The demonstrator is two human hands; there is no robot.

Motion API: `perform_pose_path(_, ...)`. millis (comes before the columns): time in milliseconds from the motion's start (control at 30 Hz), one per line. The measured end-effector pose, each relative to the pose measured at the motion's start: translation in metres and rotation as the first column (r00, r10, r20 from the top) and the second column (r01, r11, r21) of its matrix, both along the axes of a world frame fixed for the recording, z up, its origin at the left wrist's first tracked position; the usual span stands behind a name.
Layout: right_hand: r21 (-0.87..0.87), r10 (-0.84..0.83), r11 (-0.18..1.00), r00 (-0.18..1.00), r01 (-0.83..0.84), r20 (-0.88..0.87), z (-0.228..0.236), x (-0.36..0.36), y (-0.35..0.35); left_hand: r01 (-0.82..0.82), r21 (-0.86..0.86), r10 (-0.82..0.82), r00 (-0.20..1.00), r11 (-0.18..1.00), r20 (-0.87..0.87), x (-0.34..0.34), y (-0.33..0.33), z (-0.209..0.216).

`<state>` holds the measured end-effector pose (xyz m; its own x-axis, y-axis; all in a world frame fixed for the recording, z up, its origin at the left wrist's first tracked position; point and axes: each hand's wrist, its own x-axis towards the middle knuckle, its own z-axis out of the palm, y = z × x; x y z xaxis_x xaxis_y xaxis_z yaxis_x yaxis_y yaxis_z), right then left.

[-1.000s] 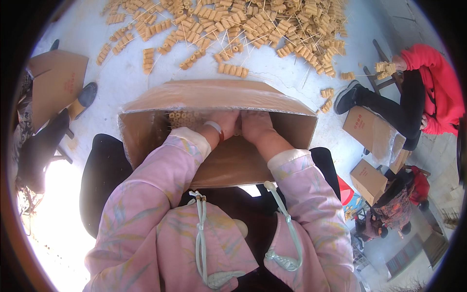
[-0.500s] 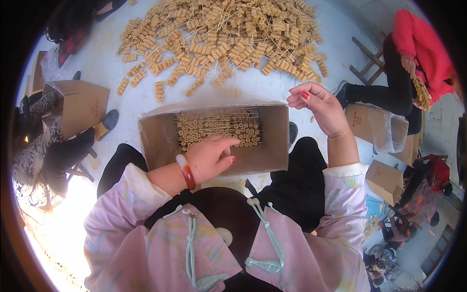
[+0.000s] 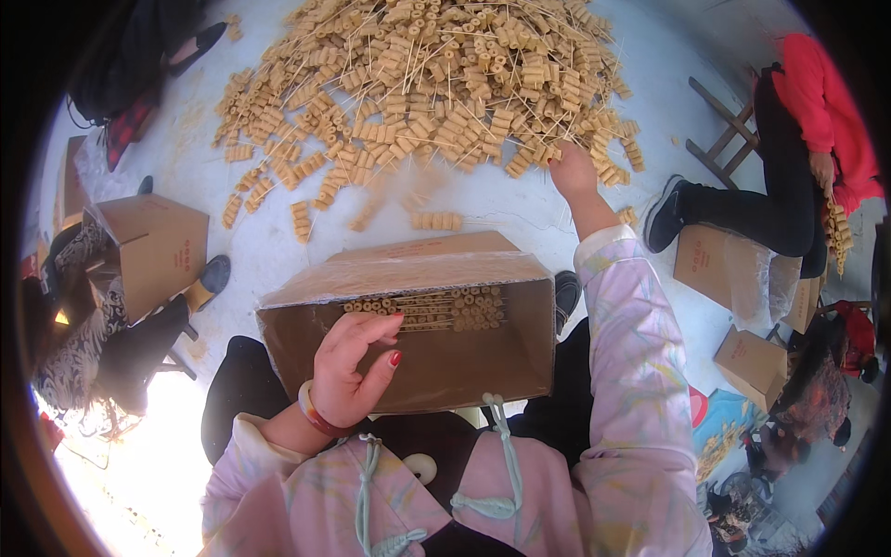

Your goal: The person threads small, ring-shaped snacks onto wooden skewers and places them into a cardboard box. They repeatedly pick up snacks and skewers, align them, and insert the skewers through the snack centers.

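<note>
In front of me an open cardboard box [image 3: 399,271] lies with its opening toward me. Rows of skewered tan ring-shaped pieces [image 3: 478,308] are stacked inside, their thin sticks running sideways. My left hand [image 3: 353,371], with a bangle on its wrist, hovers over the box's near left part. It is open, thumb apart from the fingers, and holds nothing. Stretched far forward, my right hand [image 3: 574,172] touches the near right edge of a big pile of similar skewers [image 3: 418,84]. Its fingers are curled among them; what they grip is partly hidden.
Loose skewers [image 3: 436,221] lie on the pale floor between pile and box. On the right a person in a red top [image 3: 826,111] holds a bunch of skewers [image 3: 838,237]. Other cardboard boxes [image 3: 158,246] stand to the left, and a wooden stool [image 3: 724,130] stands far right.
My right hand has gone from above the box's right rim forward to the pile. My left hand has drawn back from the stacked skewers toward me. The whole view has shifted a little.
</note>
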<state>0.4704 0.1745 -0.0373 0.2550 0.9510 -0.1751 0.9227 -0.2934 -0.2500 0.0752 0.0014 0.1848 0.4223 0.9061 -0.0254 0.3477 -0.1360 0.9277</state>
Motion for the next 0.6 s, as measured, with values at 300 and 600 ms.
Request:
perform_pose_path(300, -0.209, -0.094, 0.975, 0.991, 0.072, -0.097, -0.055, -0.027, 0.001, 0.040, -0.044, -0.042, 0.999, 0.998, -0.035, 0.006, 0.012, -0.006)
perform_pose_path(600, -0.412, -0.322, 0.910, 0.709, 0.049, -0.627, -0.030, 0.022, -0.132, 0.041, -0.080, -0.045, 0.998, 0.996, -0.042, 0.011, 0.003, -0.004)
